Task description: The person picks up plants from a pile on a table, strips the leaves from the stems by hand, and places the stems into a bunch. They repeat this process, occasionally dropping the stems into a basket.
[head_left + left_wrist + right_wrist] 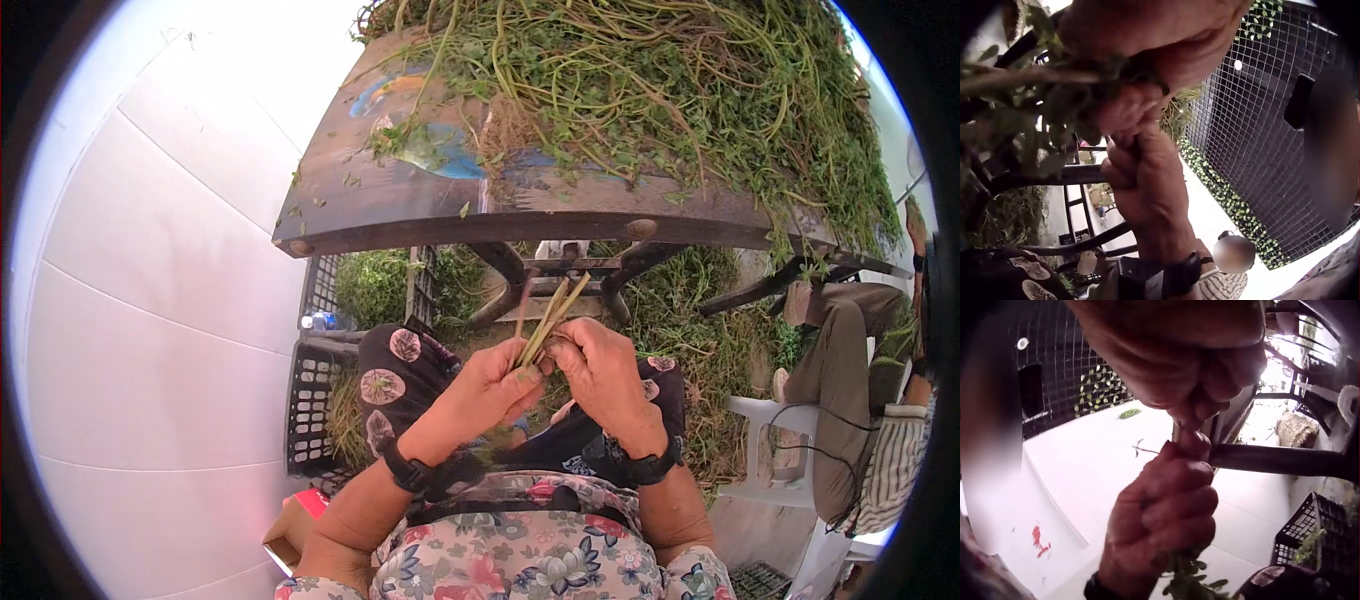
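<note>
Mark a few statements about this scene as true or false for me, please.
1. The left hand holds a bunch of stems, with the right hand close beside it. True.
2. Only one wrist bears a band. False: a dark band shows on each.
3. A heap of greens lies on the table. True.
4. The nearby chair is red. False: the chair is white.
5. The shirt is flowered. True.

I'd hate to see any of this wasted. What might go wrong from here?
The thin stems might slip from the left grip, perhaps landing on the dark trousers below. Also, the heaped greens hang over the right side of the table, so a bump could perhaps drag some down.
</note>
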Demonstrator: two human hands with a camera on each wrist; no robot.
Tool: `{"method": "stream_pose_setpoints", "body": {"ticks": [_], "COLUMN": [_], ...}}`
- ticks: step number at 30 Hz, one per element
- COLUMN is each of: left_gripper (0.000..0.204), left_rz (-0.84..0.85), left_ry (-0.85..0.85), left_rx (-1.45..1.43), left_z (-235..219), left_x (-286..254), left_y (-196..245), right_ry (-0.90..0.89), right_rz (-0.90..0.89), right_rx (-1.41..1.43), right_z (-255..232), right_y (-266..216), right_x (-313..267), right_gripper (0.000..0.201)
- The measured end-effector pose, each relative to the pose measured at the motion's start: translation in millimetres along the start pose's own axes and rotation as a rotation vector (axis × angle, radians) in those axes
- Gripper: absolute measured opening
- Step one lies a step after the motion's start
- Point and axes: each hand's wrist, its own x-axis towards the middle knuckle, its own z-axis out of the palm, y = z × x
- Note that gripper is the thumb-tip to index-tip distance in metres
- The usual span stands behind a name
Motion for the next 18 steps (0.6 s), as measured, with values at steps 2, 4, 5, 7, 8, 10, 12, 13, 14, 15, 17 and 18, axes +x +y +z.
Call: {"method": "stream_pose_setpoints", "body": {"ticks": [2,4,5,7,8,10,12,13,14,15,17,18], "left_gripper": [0.017,0.017,0.018,0.017,0.016,0.017,0.017,0.017,0.017,0.018,0.019,0.019], "left_rz": [-0.044,-0.018,-0.004,-0.061,-0.089,-0.094,-0.093,-0.092,-0.092,-0.089,-0.086,-0.092], "left_ry": [-0.022,-0.017,-0.011,0.033,0.051,0.061,0.059,0.052,0.044,0.030,0.000,0.002], "left_rx": [-0.097,-0.101,-0.104,-0.169,-0.199,-0.247,-0.283,-0.293,-0.303,-0.275,-0.219,-0.197], "left_z": [1.8,6.9,8.2,-0.8,-5.5,-7.7,-7.7,-6.5,-5.3,-4.0,-2.2,-1.4], "left_x": [-0.6,-4.4,-5.9,-9.4,-10.1,-12.4,-12.1,-11.0,-10.0,-9.2,-8.0,-7.8], "left_y": [5.8,17.0,19.8,17.3,16.6,15.3,12.7,10.7,9.5,9.2,9.2,9.8], "right_ry": [-0.083,-0.082,-0.041,0.048,0.095,0.183,0.132,0.106,0.013,-0.045,-0.157,-0.116], "right_rz": [0.113,0.261,0.352,0.446,0.444,0.509,0.638,0.703,0.671,0.641,0.580,0.535], "right_rx": [0.236,0.585,0.817,1.151,1.255,1.371,1.290,1.248,1.240,1.220,1.180,1.112], "right_z": [-3.2,-9.2,-14.5,-29.4,-39.2,-47.8,-44.0,-40.2,-31.6,-25.9,-15.5,-10.0], "right_y": [2.2,8.7,16.2,30.4,38.5,41.9,27.8,20.5,24.6,25.0,21.0,14.0], "right_x": [1.3,-1.3,-5.4,-7.5,-2.5,1.8,3.1,2.8,0.0,-1.7,-3.1,-1.0], "right_gripper": [0.019,0.019,0.019,0.019,0.019,0.014,0.015,0.015,0.021,0.024,0.031,0.023]}}
